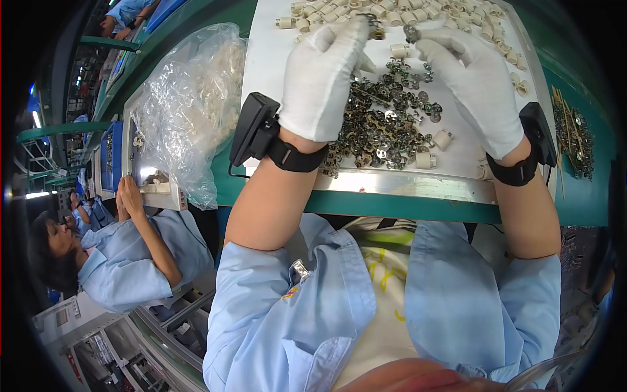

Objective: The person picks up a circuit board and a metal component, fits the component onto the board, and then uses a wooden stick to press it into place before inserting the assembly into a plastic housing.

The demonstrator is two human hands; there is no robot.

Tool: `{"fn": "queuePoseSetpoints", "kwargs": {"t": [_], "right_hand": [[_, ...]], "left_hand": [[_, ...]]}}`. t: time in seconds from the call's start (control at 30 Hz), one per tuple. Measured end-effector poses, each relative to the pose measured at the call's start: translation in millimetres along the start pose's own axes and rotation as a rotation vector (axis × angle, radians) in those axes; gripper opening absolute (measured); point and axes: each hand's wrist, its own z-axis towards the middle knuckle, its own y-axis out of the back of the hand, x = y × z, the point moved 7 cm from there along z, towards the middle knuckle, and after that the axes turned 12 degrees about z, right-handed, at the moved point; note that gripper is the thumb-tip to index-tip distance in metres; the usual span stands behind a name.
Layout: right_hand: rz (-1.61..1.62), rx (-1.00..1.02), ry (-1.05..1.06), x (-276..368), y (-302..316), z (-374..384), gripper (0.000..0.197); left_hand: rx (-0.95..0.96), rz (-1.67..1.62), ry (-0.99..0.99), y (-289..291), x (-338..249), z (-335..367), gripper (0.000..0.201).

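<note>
The left hand (pixel 320 78), gloved, pinches a small metal part (pixel 376 31) at its fingertips. The right hand (pixel 480 81) pinches another metal piece (pixel 411 31) just beside it. Below both grips lies a heap of metal washers (pixel 382 124) on the white tray (pixel 274 59); ceramic caps (pixel 398 12) lie beyond.

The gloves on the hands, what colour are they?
White, on both the left hand and right hand, seen in the head view.

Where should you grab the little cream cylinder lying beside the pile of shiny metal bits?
Probably pinch the small cream plastic cylinder across its round sides, coming from above. It lies apart on the white tray, right of the heap of small silver metal washers, so its sides are free.
</note>
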Motion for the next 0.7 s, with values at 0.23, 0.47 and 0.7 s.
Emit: {"fn": "queuePoseSetpoints", "kwargs": {"t": [0.23,0.47,0.7], "right_hand": [[-0.217,0.145,-0.099,-1,-8,-1,0.016],[0.042,0.051,0.047,1,-12,-8,0.010],[-0.114,-0.069,0.011,16,-21,-24,0.010]], "left_hand": [[0.049,-0.005,0.018,-5,0,-2,0.029],[0.086,0.036,-0.079,-19,-4,-9,0.024],[0.011,0.077,-0.076,-21,-4,-14,0.020]]}}
